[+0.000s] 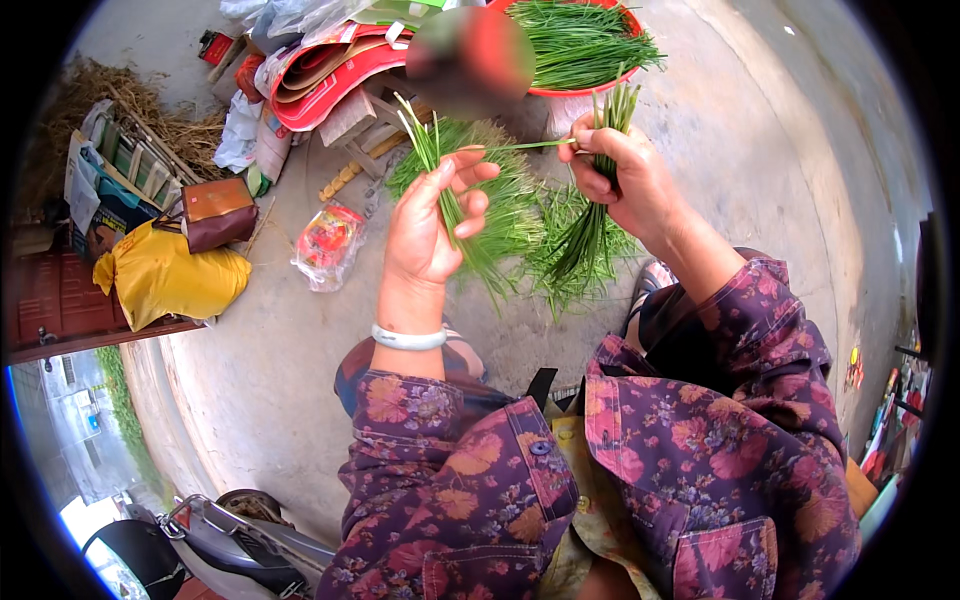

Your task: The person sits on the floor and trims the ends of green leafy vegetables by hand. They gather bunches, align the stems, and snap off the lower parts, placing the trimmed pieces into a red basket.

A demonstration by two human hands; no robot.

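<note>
My left hand (433,214) holds a thin bunch of green garlic chives, pale stem ends up and leaf tips blurred below the palm. In my right hand (619,165) is a thicker bunch of darker chives (585,244), its leaves hanging down. A single chive stalk (532,144) stretches between the two hands, one end pinched by my right thumb and finger. Below them, a large heap of chives (510,202) lies on the concrete floor, with a looser pile of green scraps (574,225) beside it, partly hidden by the right-hand bunch.
A red basin (637,30) full of chives stands at the top. Left of the heap are a plastic-wrapped red packet (330,244), a wooden stool (352,124) under folded red cardboard (322,90), and a yellow bag (172,274) with a brown handbag (219,214). A motorcycle (247,540) is at lower left.
</note>
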